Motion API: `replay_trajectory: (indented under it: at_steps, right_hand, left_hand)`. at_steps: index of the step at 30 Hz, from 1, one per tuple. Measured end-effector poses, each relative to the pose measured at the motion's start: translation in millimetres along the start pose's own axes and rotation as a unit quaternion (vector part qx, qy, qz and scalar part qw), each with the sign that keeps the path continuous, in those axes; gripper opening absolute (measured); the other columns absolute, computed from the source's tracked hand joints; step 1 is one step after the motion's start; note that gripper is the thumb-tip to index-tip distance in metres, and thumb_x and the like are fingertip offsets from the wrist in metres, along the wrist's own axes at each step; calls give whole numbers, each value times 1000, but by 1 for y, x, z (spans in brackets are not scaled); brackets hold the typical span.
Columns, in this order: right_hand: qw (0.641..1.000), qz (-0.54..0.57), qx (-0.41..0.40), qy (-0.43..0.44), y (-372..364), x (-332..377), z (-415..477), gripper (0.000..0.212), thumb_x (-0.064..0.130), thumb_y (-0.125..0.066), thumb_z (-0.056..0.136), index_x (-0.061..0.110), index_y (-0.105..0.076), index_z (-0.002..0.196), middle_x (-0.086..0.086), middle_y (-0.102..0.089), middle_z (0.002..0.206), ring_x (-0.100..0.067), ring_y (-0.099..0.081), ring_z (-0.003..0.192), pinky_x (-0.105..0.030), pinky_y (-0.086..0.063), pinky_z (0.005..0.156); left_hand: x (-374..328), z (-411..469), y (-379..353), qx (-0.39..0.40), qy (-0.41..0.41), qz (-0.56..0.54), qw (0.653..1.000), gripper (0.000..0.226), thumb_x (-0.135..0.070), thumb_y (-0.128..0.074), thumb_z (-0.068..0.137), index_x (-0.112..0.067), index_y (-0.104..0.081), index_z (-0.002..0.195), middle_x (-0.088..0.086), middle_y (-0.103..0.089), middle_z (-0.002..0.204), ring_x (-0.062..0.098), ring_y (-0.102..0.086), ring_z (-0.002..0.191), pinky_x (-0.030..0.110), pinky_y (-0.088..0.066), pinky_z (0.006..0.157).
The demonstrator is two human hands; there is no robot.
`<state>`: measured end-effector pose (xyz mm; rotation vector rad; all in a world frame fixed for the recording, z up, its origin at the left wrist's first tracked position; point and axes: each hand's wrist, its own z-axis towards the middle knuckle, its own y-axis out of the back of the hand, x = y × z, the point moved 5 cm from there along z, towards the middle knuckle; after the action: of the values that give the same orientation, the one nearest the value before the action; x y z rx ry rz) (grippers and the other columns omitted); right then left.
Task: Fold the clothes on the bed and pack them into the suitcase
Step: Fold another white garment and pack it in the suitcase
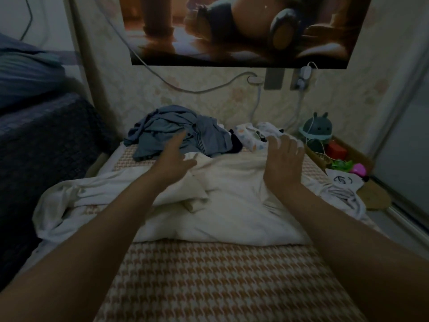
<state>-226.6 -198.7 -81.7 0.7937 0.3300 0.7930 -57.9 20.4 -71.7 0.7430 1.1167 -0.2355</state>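
Observation:
A large white garment (227, 205) lies crumpled across the middle of the bed (220, 282), which has an orange houndstooth cover. My left hand (174, 156) hovers over its far left part, fingers spread, holding nothing. My right hand (283, 159) rests on its far right part with fingers apart. Behind them lie a blue-grey garment (176, 131) in a heap, a small dark item (235, 142) and a white patterned piece (253, 135). Another white garment with a black print (343, 194) lies at the bed's right edge. No suitcase is in view.
A cardboard box (325, 156) at the right holds a green plush toy (316, 131), a red block and small colourful items. Cables hang on the wall below a poster (243, 31). Dark bedding (46, 140) sits to the left. A pale sliding door (406, 140) runs along the right.

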Motion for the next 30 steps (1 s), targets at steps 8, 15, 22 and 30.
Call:
replay_trajectory:
  at_steps: [8, 15, 22, 30]
  right_hand:
    - [903, 165, 305, 252, -38, 102, -46, 37, 5, -49, 88, 21, -61, 119, -5, -57, 116, -26, -54, 108, -30, -39, 90]
    - [881, 207, 364, 222, -44, 145, -60, 36, 42, -59, 88, 24, -60, 119, -5, -55, 114, -24, -56, 103, -31, -44, 83]
    - [621, 605, 490, -85, -55, 179, -42, 39, 56, -25, 100, 39, -54, 119, 5, -69, 117, -19, -62, 106, -40, -43, 87]
    - [763, 449, 463, 51, -68, 198, -50, 68, 20, -60, 92, 28, -28, 151, 5, -31, 154, -16, -34, 139, -24, -28, 107]
  left_hand:
    - [75, -59, 9, 241, 32, 354, 903, 63, -44, -60, 67, -52, -44, 127, -16, -37, 142, 9, -34, 134, 33, -28, 115]
    - [86, -54, 35, 93, -32, 454, 886, 49, -59, -45, 77, -20, -72, 89, -2, -68, 101, 16, -61, 92, 28, -48, 78]
    - [70, -12, 105, -206, 50, 294, 932, 31, -26, -59, 95, 4, -66, 96, 20, -67, 94, 34, -65, 89, 31, -48, 69]
    - [125, -47, 134, -79, 228, 315, 918, 55, -38, -57, 95, -4, -46, 137, 15, -48, 141, 31, -46, 126, 30, -37, 95]
